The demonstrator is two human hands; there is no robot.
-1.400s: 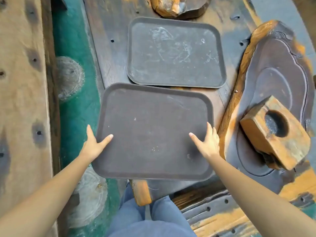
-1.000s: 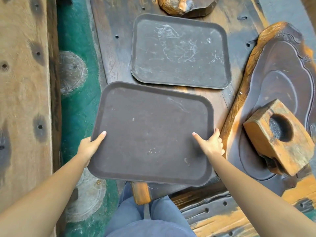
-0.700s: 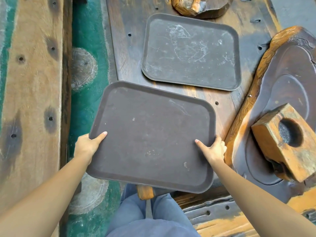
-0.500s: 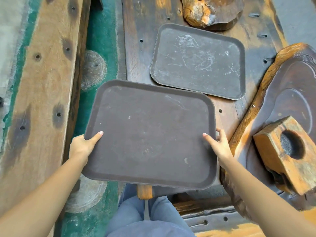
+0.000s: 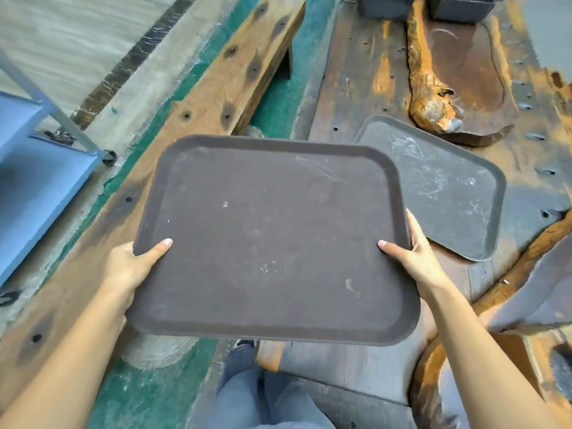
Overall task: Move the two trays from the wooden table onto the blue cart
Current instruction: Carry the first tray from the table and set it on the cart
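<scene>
I hold a dark brown tray (image 5: 272, 236) level in the air, in front of my body. My left hand (image 5: 130, 264) grips its left edge, thumb on top. My right hand (image 5: 414, 258) grips its right edge the same way. A second tray (image 5: 448, 187), grey and scuffed, lies flat on the dark wooden table (image 5: 349, 85) to the right, partly hidden behind the held tray. The blue cart (image 5: 34, 174) is at the far left, with a metal post and a small wheel showing.
A long wooden bench (image 5: 198, 113) runs diagonally between the table and the cart, over a green floor. A carved wood slab (image 5: 458, 82) sits at the table's far end. Another carved piece (image 5: 532, 289) lies at the right. My legs are below the tray.
Both hands closed on the brown tray's sides and lifted it off the table. The view has swung left, which brings the bench and the blue cart into sight.
</scene>
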